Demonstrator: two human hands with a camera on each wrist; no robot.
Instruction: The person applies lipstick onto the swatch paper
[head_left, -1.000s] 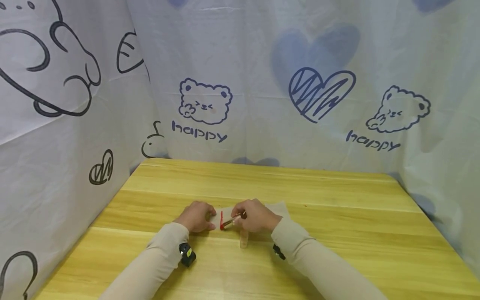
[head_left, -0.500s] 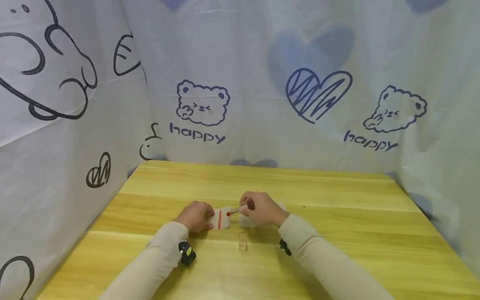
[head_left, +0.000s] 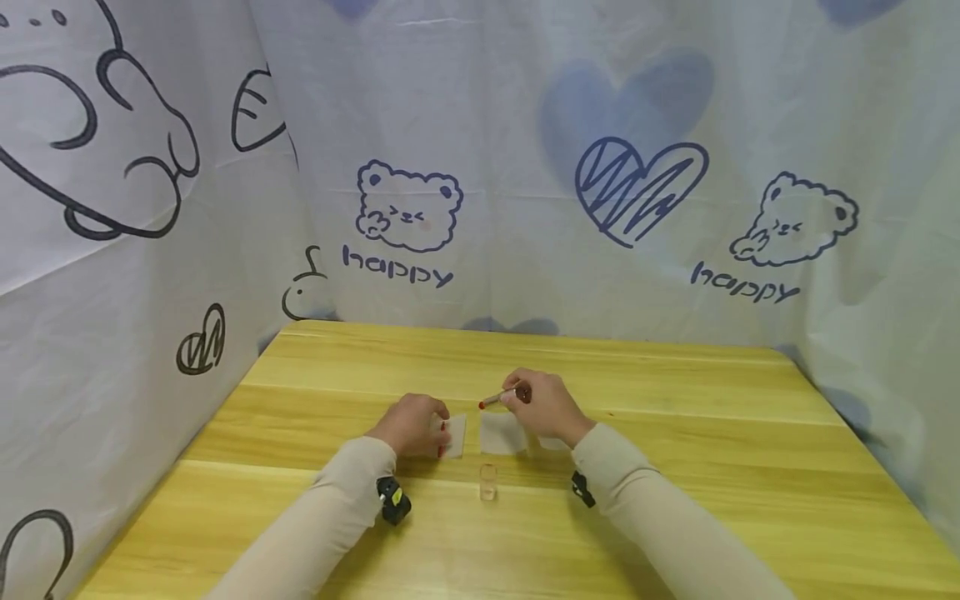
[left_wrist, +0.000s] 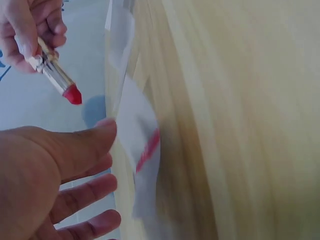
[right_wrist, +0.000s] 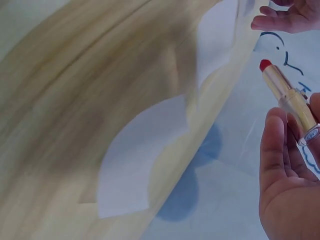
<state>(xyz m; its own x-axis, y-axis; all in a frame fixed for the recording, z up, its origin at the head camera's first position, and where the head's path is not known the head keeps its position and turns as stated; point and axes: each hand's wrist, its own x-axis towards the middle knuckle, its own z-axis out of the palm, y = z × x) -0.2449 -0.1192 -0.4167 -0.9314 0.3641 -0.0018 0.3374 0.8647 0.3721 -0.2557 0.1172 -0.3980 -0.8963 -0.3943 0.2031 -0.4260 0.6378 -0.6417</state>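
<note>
A lipstick [right_wrist: 287,90] with a gold tube and exposed red tip is pinched between the thumb and fingers of my right hand [head_left: 551,407]. It is raised above the table, with its tip pointing left. My left hand [head_left: 414,425] hovers at the left white paper piece [head_left: 456,435], fingers loosely extended and holding nothing. In the left wrist view, a red streak [left_wrist: 149,150] crosses that paper; the head view shows it partly behind the fingers. A second white paper piece [head_left: 502,434] lies between the hands. Another paper piece [head_left: 553,443] is partly hidden by my right hand.
A small clear cap-like piece [head_left: 488,482] stands on the wooden table [head_left: 675,500], nearer to me than the papers. Printed white curtains [head_left: 517,250] hang behind the table and along its left and right sides.
My right hand has lifted the lipstick off the left paper and moved right and away from me. My left hand has shifted right, letting go of the paper's left edge and now partly covering the red streak.
</note>
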